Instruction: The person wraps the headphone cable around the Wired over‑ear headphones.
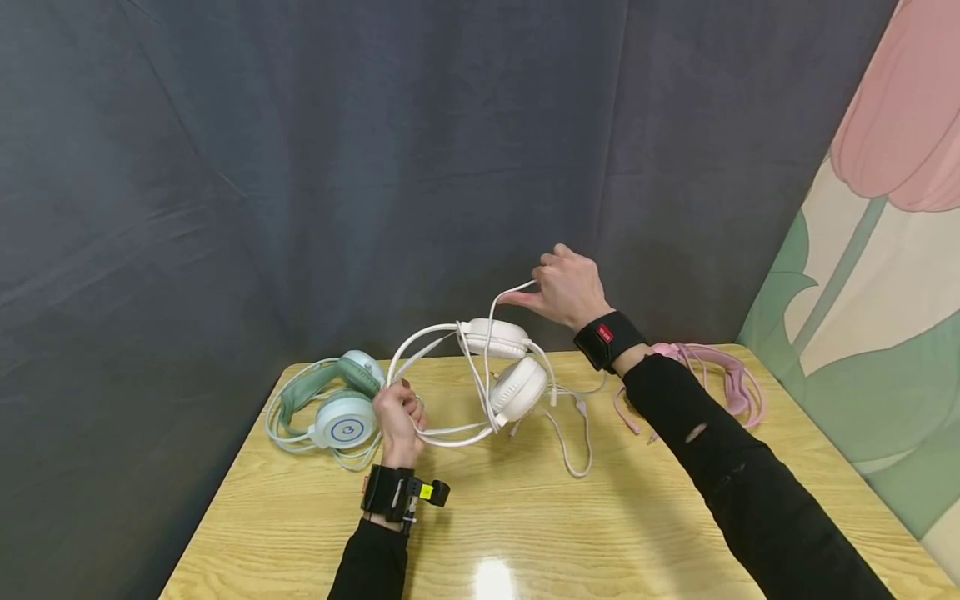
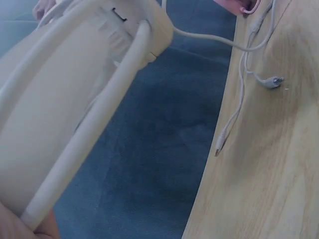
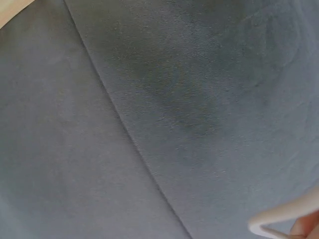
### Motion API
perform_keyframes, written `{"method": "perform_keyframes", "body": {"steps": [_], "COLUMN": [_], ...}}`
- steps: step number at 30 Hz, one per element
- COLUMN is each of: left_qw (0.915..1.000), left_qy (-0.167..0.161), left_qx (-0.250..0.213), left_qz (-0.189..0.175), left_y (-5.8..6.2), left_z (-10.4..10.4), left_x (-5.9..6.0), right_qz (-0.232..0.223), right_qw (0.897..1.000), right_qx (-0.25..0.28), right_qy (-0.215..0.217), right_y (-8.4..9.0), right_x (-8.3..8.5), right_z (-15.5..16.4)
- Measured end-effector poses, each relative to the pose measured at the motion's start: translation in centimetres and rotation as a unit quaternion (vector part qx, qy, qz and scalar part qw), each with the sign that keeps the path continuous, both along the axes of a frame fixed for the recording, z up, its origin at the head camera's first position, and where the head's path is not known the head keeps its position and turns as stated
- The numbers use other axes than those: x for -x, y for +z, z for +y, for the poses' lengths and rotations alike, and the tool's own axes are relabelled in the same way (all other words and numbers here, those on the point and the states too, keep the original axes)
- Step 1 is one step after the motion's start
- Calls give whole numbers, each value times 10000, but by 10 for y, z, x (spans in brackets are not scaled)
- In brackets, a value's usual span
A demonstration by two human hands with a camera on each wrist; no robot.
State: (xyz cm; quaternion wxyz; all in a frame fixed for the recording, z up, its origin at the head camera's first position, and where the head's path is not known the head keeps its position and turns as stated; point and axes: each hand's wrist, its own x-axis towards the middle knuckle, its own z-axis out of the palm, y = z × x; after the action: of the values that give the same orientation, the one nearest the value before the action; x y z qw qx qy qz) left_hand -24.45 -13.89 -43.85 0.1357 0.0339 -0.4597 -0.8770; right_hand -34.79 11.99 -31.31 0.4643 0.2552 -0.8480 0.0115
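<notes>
Smooth white plastic headphones [image 1: 504, 367] hang between the hands: left hand [image 1: 397, 421] grips the curved headband, right hand [image 1: 564, 287] pinches the thin cable [image 1: 491, 333].

The left hand [image 1: 397, 421] is low over the table's left half, fingers curled closed in a grip, wrist strapped with a black band. The right hand [image 1: 566, 287] is raised above the far edge, fingertips pinched together, black-sleeved forearm stretching diagonally.

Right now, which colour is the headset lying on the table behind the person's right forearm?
Pink: the pink wired headset lies on the wooden table. The head view shows it best.
</notes>
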Motion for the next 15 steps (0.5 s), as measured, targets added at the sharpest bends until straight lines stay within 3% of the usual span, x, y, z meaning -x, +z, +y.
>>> {"method": "perform_keyframes", "body": {"steps": [8, 15], "left_qw": [9970, 9950], "left_qy": [132, -101], "left_qx": [741, 992], "left_qz": [-200, -31], "left_y": [-7, -5], "left_z": [3, 4], "left_x": [2, -1], "right_qz": [857, 1175], "right_qw": [9914, 9870], "right_qx": [-711, -771], "right_qy": [682, 784], "right_y": [10, 23], "right_x": [-15, -15], "right_z": [-24, -30]}}
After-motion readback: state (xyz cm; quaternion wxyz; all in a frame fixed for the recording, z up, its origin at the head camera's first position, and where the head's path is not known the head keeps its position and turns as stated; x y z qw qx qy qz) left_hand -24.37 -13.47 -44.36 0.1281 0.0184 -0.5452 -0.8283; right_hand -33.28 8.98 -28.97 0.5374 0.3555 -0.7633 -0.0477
